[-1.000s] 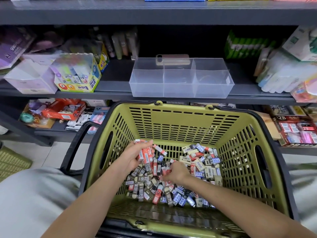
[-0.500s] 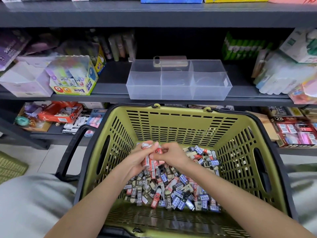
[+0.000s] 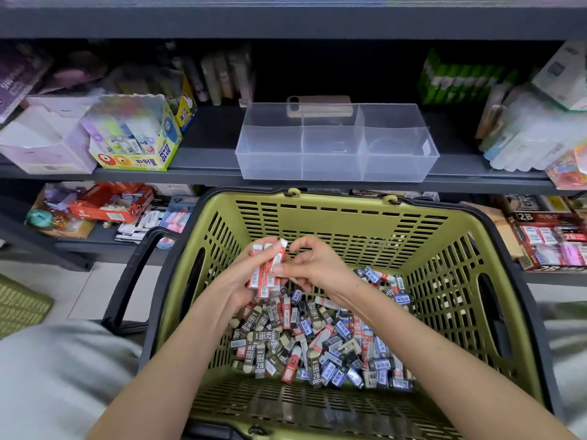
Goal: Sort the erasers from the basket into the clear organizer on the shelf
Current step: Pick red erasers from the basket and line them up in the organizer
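Note:
An olive-green shopping basket (image 3: 333, 223) with a black rim stands in front of me. A heap of sleeved erasers (image 3: 317, 341) in red, blue and brown lies on its floor. My left hand (image 3: 236, 281) holds a bunch of red-sleeved erasers (image 3: 265, 271) above the heap. My right hand (image 3: 313, 265) meets it from the right and pinches one of those red erasers at its top. The clear organizer (image 3: 336, 144) with three compartments stands on the shelf just beyond the basket, and nothing lies in it.
A phone-like object (image 3: 319, 106) lies behind the organizer. A glue-stick display box (image 3: 133, 134) and a pale box (image 3: 41, 141) stand to its left, wrapped packs (image 3: 533, 138) to its right. The lower shelf holds 2B boxes (image 3: 552, 236). The basket's black handle (image 3: 133, 274) hangs left.
My right hand rose from the heap to my left hand with a red eraser. Both hands have lifted the red bunch a little higher over the heap.

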`<action>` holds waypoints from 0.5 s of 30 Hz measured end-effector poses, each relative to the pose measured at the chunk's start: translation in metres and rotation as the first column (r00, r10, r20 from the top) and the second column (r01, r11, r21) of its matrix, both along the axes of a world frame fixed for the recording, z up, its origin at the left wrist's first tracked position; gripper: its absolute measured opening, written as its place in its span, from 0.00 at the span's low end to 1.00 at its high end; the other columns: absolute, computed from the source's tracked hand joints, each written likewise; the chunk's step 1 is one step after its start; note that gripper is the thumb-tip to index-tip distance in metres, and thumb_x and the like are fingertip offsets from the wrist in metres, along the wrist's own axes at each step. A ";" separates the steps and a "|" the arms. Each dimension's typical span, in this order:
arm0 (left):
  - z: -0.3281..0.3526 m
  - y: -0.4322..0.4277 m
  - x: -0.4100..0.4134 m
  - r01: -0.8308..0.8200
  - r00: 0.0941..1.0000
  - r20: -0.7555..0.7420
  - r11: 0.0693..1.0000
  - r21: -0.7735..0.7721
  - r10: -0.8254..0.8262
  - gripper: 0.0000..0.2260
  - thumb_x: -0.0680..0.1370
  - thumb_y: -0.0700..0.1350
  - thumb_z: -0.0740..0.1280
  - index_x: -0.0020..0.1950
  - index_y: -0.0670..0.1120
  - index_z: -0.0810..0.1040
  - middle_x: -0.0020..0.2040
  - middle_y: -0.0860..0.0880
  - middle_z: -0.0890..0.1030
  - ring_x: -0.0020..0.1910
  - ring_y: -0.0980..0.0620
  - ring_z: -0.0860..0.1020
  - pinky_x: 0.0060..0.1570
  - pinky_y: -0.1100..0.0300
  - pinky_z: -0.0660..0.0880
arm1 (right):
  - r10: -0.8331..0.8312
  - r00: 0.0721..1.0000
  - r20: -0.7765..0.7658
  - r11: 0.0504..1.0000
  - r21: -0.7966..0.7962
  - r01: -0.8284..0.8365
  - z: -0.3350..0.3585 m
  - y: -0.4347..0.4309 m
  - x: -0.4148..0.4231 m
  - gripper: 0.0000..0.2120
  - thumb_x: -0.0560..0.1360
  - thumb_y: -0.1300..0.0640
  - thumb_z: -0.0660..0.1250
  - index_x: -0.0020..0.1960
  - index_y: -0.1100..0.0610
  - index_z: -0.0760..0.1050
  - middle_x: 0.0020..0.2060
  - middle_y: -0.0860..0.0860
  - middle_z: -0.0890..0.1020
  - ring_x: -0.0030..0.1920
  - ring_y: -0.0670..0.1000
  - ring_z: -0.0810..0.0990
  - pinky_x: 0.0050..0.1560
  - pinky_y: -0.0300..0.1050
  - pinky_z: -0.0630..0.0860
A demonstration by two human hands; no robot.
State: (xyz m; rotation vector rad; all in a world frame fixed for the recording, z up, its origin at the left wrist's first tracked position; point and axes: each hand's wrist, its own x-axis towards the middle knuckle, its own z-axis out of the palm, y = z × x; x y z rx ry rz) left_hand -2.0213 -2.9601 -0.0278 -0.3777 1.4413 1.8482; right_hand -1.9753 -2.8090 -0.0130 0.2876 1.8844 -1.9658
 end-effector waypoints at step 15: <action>0.016 -0.010 -0.006 -0.289 0.955 0.178 0.890 0.354 0.239 0.09 0.68 0.43 0.67 0.47 0.45 0.75 0.32 0.46 0.78 0.23 0.54 0.75 0.19 0.66 0.71 | 0.404 0.910 0.091 0.631 0.693 -0.349 -0.101 -0.009 0.004 0.15 0.77 0.55 0.64 0.64 0.54 0.74 0.61 0.53 0.77 0.53 0.52 0.80 0.55 0.46 0.76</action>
